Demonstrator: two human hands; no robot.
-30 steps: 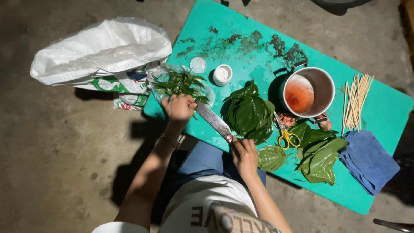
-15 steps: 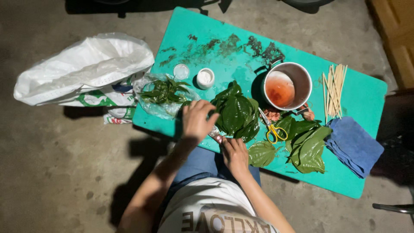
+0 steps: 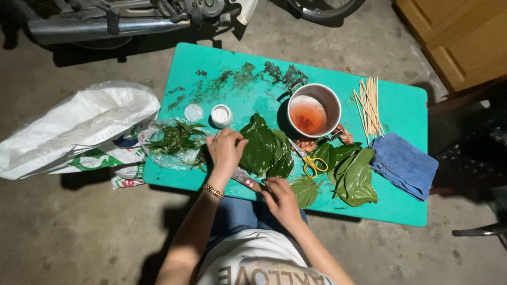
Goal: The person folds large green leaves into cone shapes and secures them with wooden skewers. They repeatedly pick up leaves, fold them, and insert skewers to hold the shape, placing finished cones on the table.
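Observation:
My left hand (image 3: 226,150) lies curled over the left edge of a stack of large green leaves (image 3: 269,150) on a teal table (image 3: 222,63). A gold bracelet sits on that wrist. My right hand (image 3: 280,198) is at the table's near edge and grips the end of a knife (image 3: 246,181). The knife's riveted handle runs up-left towards my left hand, and its blade is hidden under that hand and the leaves. A single leaf (image 3: 305,190) lies right beside my right hand.
Right of the stack are yellow scissors (image 3: 309,161), a metal pot of reddish liquid (image 3: 312,113), loose leaves (image 3: 355,174), wooden sticks (image 3: 369,103) and a blue cloth (image 3: 404,166). A small white cup (image 3: 221,114), a bag of green sprigs (image 3: 171,142) and a white sack (image 3: 74,126) lie left.
My left hand has moved right, from the bag of sprigs onto the leaf stack. The knife's blade, in view before, is now covered. The camera has shifted.

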